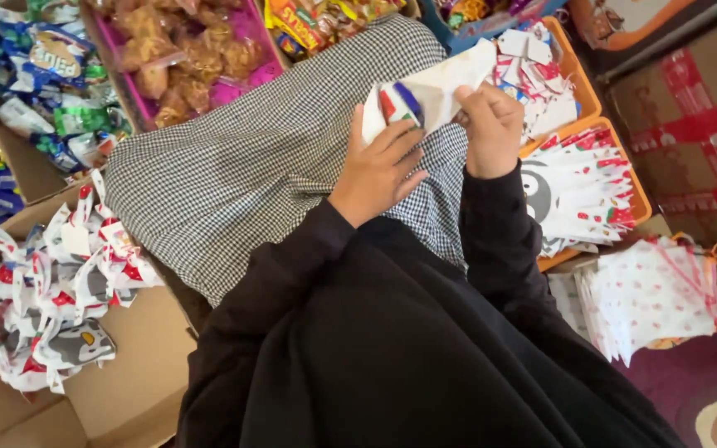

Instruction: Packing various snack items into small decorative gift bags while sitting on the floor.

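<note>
My left hand (pixel 378 170) and my right hand (pixel 489 126) are both closed on a flat white paper piece (pixel 433 90) with red, green and blue print, held above my lap. The lap is covered by black-and-white checked cloth (pixel 242 166). Black sleeves run from both wrists toward the camera. My left fingers lie across the printed end of the paper; my right fist pinches its lower right edge.
An orange tray (pixel 634 187) of stacked printed papers sits right of my hands. A cardboard box (pixel 126 390) with folded printed paper pieces (pixel 43 290) lies at lower left. A pink tray of fried snacks (pixel 184 50) and snack packets (pixel 35 75) fill the top.
</note>
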